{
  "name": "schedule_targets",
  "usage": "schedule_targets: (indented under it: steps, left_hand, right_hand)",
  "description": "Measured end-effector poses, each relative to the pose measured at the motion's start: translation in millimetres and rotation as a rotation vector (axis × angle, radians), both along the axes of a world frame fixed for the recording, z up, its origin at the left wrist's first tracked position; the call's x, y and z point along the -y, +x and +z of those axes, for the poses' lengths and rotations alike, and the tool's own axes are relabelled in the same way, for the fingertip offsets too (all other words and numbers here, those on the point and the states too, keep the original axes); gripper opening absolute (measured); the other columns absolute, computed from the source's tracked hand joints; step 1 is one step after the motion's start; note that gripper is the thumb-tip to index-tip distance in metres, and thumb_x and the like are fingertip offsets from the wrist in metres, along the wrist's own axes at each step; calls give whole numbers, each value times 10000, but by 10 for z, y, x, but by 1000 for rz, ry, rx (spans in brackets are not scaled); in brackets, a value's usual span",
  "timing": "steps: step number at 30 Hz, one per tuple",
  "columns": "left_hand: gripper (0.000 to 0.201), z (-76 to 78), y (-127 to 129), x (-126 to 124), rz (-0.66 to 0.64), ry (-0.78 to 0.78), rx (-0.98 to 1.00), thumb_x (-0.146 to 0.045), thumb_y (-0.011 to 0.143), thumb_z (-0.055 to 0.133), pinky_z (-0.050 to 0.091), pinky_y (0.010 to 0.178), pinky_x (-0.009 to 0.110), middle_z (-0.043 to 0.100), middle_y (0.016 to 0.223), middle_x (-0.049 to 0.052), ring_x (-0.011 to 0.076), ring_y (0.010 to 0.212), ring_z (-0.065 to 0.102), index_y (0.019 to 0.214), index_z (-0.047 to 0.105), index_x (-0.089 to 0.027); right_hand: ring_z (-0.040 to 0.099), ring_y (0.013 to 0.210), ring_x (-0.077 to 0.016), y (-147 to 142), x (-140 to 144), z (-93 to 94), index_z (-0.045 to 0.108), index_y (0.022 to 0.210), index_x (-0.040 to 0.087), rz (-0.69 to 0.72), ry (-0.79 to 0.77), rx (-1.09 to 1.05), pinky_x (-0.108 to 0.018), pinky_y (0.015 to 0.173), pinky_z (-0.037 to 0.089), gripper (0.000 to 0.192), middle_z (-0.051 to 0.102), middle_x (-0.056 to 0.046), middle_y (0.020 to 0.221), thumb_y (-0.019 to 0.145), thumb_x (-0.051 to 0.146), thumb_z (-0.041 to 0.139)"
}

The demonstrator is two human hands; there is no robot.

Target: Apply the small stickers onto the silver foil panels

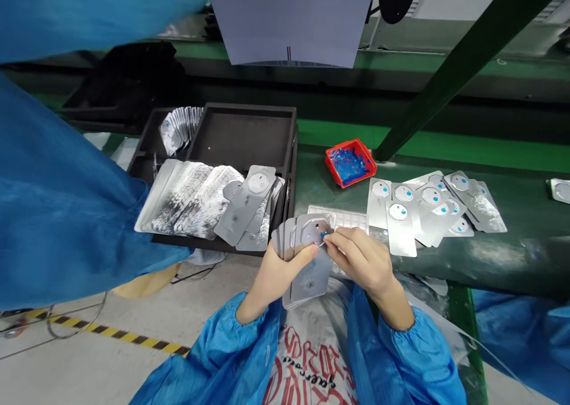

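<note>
My left hand [276, 271] grips a fanned stack of flat silver metal plates [307, 256], held upright in front of me. My right hand [360, 256] pinches a small blue piece [323, 234] against the round part of the front plate. Both arms wear blue sleeves. A red bin [350, 163] with blue pieces inside sits just beyond on the green table. Several plates with blue dots on them [427, 206] lie spread out to the right of my hands.
A black tray [240, 138] at the left holds rows of more silver plates [196, 197]. A person's blue sleeve [57, 203] fills the left side. A green post [458, 66] slants across the upper right. A white printed bag [312, 357] lies in my lap.
</note>
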State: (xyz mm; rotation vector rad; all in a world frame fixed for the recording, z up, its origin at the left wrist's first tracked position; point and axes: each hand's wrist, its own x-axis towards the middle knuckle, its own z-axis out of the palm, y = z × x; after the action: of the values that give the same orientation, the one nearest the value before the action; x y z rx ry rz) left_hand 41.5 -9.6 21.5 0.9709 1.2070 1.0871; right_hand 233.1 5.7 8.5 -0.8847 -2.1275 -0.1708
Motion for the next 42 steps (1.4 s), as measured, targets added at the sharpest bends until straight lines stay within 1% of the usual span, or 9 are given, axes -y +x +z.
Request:
schedule_targets:
  steps: [6,10,14,17,20,23,25,29,42]
  left_hand:
    - [387,7,46,-58,175,-340,238,-259,591,998,644,752,294,853,868,41,244,821,812,923,812,-184]
    - [315,85,20,-124,349,-630,363,-134,591,909,604,580,270,810,719,37,208,603,749,876,778,-159]
    - [220,128,-107,-95,401,-753,380,-94,628,775,584,515,269,764,641,35,187,502,691,837,748,-158]
    - [384,122,-219,-43,462,-689,364,-76,575,760,600,539,267,775,667,5,193,534,711,945,770,-178]
    - [571,114,-305,-23,510,-592,302,-90,530,782,609,553,268,784,684,-26,205,569,732,1090,783,-199]
    - [682,100,-355,-36,541,-556,269,-105,490,808,614,552,265,793,695,-39,202,563,730,1165,785,-200]
    - [688,80,-369,-50,557,-572,267,-102,471,819,610,538,258,793,686,-39,195,551,720,1152,794,-199]
    - [630,35,-352,-73,507,-579,256,-123,481,847,631,562,269,815,730,-19,211,597,750,1106,807,-198]
    - [700,96,-246,-115,417,-593,260,-136,437,853,603,555,271,801,699,-27,212,582,738,1134,797,-178]
  right_hand:
    - [694,714,-139,-96,-16,31,602,984,249,38,-387,-379,-249,559,543,154,745,-23,922,1014,99,617]
    - [700,759,-150,18,-588,-128,583,983,251,-236,-400,-652,-259,625,570,72,725,-15,947,1012,206,631]
    - [735,1020,-248,307,-1432,-407,645,1112,226,-424,-412,-455,-407,885,628,139,759,-114,1139,1011,210,551]
    - [570,1462,-407,472,-1648,-570,699,1033,184,-402,-526,-154,-664,1212,450,123,623,-240,1525,944,167,616]
    - [493,1537,-419,495,-1313,-630,718,1064,192,-334,-478,-32,-699,1231,408,144,585,-220,1584,982,171,601]
    - [736,1096,-280,450,-659,-623,708,1128,218,-184,-492,-56,-450,934,614,163,753,-128,1153,1060,202,561]
    - [728,835,-208,420,-226,-635,709,1064,220,-60,-588,-38,-334,741,601,113,738,-59,948,1072,218,597]
    - [738,847,-211,366,320,-771,737,1068,209,-64,-635,16,-316,731,607,138,742,-64,936,1101,248,609]
    - [719,860,-229,256,456,-951,728,1067,220,-161,-523,155,-317,721,597,83,724,-66,929,1087,237,649]
